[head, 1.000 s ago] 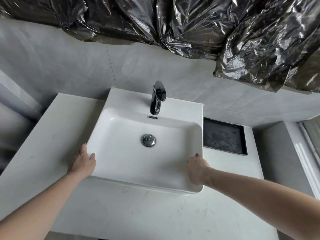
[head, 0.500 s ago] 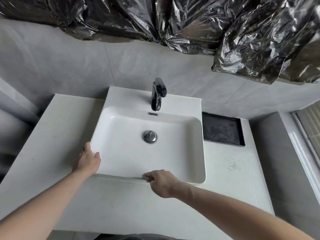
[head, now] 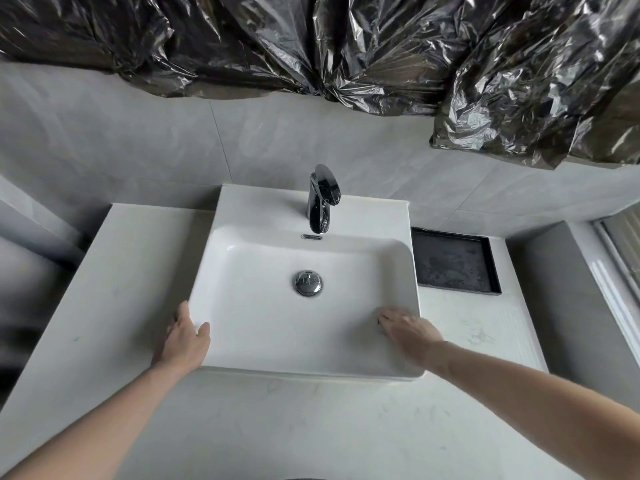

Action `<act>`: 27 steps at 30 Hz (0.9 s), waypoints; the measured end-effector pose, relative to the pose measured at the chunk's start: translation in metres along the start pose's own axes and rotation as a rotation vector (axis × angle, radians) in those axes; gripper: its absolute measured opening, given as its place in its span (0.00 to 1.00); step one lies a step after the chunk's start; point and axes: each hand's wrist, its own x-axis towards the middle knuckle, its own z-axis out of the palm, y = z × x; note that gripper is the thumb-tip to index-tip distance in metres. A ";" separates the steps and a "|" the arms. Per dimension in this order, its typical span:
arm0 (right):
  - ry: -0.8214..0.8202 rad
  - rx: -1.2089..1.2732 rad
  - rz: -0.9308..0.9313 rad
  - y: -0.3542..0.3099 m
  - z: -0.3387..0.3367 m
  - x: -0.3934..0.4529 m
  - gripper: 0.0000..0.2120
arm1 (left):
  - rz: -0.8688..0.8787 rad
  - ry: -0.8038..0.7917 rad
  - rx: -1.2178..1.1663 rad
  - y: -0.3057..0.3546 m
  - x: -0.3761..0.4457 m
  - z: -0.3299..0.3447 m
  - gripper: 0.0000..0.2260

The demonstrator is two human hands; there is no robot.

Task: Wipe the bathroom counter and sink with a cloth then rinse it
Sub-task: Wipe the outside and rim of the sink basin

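A white rectangular sink [head: 277, 337] stands on a pale stone counter [head: 104, 306]. It has a black faucet [head: 320, 199] at the back and a chrome drain plug [head: 307, 283]. My left hand [head: 183, 344] grips the sink's front-left corner, thumb inside the rim and fingers outside. Inside the basin, my right hand [head: 408, 332] lies flat against the front-right wall with its fingers straight. A small grey sliver, possibly the cloth [head: 381, 329], shows under its fingertips; the rest is hidden.
A shallow black tray [head: 453, 261] is set into the counter right of the sink. Crumpled black plastic sheeting [head: 346, 46] hangs over the grey tiled wall above. A window frame [head: 620, 258] runs along the far right.
My right hand slid from the sink's front rim near the middle to the right, into the basin's front-right corner. My left hand stayed on the front-left corner.
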 end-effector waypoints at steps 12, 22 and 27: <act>0.281 0.469 0.156 -0.068 -0.032 0.146 0.16 | -0.005 -0.028 -0.031 -0.003 0.002 0.000 0.24; 0.243 0.251 0.033 -0.045 0.034 0.105 0.38 | -0.014 -0.037 -0.021 -0.001 0.000 -0.001 0.28; 0.436 0.471 0.384 -0.030 0.035 0.108 0.32 | -0.021 -0.040 -0.028 0.000 -0.002 -0.004 0.29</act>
